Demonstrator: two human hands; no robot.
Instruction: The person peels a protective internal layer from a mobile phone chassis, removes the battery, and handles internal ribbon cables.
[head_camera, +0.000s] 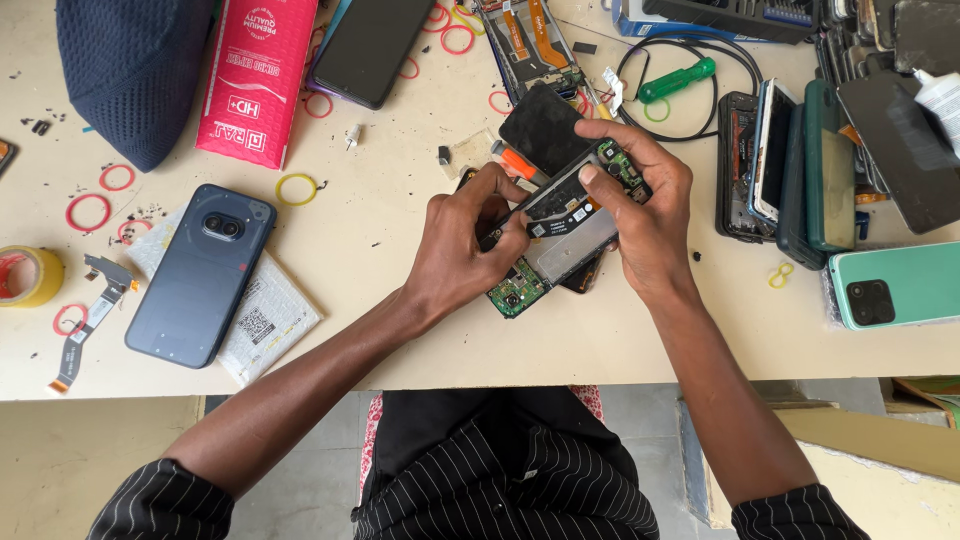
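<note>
In the head view, near the centre of the frame and a little right, we hold an opened phone body with its back cover off, green circuit board and silver battery exposed (570, 225), tilted just above the cream worktop (400, 250). Our right hand (645, 215) is wrapped around its upper right edge, thumb pressed onto the board near the top, fingers closed firmly on the frame. Our left hand (470, 245) is pinched narrowly on a thin dark tool (520, 213) whose tip meets the phone's left side; what the tip touches we cannot tell.

To do this well, we judge that the right hand should keep the body steady while the left works with light, controlled pressure, low and shallow, so the tip does not slip onto the battery or scrape the board. Resting the phone's lower corner on the worktop would give a firmer base.

At the left of the frame a dark blue phone lying face down with twin camera lenses (200, 275) sits well apart, and a green-handled screwdriver (677, 80) lies in the upper right, near a row of stacked phones.
</note>
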